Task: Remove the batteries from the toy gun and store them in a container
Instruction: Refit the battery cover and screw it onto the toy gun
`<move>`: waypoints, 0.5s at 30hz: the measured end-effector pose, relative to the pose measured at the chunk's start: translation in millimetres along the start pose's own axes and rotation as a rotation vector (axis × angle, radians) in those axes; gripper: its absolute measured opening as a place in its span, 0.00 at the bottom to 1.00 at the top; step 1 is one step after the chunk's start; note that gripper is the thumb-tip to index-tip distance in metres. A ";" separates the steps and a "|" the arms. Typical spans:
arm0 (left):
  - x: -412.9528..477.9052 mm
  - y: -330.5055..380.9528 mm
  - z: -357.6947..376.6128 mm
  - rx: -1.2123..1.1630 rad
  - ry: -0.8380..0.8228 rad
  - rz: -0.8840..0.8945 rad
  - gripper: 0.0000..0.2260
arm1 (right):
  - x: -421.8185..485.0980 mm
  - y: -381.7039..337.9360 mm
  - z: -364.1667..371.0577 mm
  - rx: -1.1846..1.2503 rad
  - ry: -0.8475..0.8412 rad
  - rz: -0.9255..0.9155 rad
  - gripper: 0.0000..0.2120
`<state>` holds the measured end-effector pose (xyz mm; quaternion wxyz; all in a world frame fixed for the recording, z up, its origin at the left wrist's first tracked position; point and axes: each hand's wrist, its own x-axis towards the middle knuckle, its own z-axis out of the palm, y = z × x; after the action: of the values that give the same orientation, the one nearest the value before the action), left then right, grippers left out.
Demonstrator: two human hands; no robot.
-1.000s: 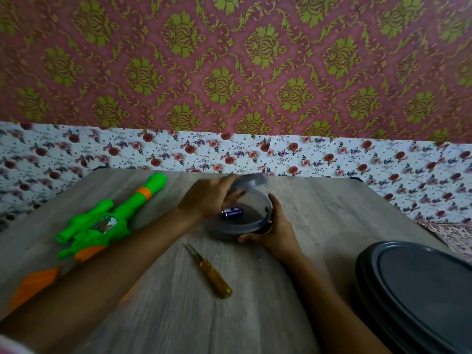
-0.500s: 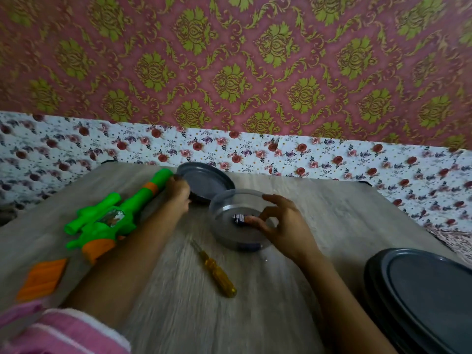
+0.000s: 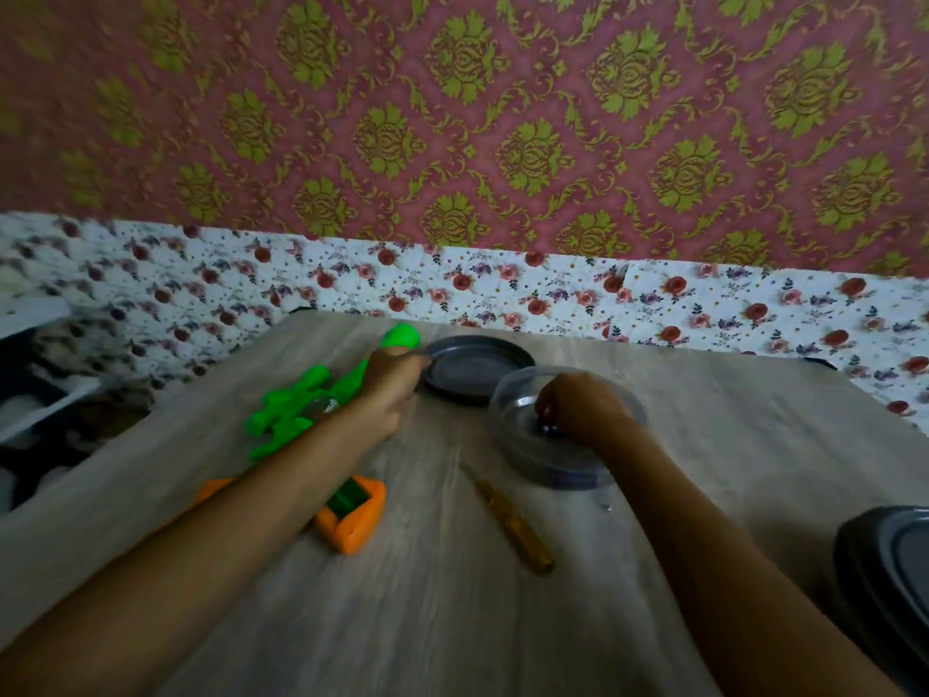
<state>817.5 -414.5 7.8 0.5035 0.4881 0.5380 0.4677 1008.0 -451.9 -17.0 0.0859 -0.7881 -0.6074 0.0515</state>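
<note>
The green toy gun (image 3: 296,412) lies at the left of the table, partly under my left forearm, its orange grip (image 3: 354,520) toward me. My left hand (image 3: 392,382) holds the left rim of the dark round lid (image 3: 477,372), which lies flat behind the clear round container (image 3: 548,457). My right hand (image 3: 578,407) reaches into the container with fingers curled down on a blue battery (image 3: 550,430), which is mostly hidden by the fingers.
A yellow-handled screwdriver (image 3: 518,528) lies in front of the container. A flat orange piece (image 3: 213,490) shows beside my left forearm. Stacked dark trays (image 3: 890,586) sit at the right edge. The table (image 3: 452,621) ends at a floral wall behind.
My left hand lifted the lid off the container and set it down behind and to the left. My right hand moved from the container's outside into it, onto the battery.
</note>
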 end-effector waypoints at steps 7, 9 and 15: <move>-54.2 -18.2 -72.2 -0.366 0.177 0.143 0.15 | 8.0 -5.3 -14.6 -0.006 -0.190 0.044 0.12; -70.2 -26.3 -85.3 -0.472 0.148 0.130 0.15 | 2.6 -7.9 -17.7 -0.008 -0.160 0.045 0.12; -89.0 -61.7 -92.8 -0.567 0.191 -0.127 0.14 | -45.0 -71.7 -11.2 0.452 0.410 -0.303 0.10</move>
<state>723.0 -509.5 -40.8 0.5949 0.2472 0.4606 0.6106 930.6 -478.4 7.2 0.3852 -0.6438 -0.6610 0.0119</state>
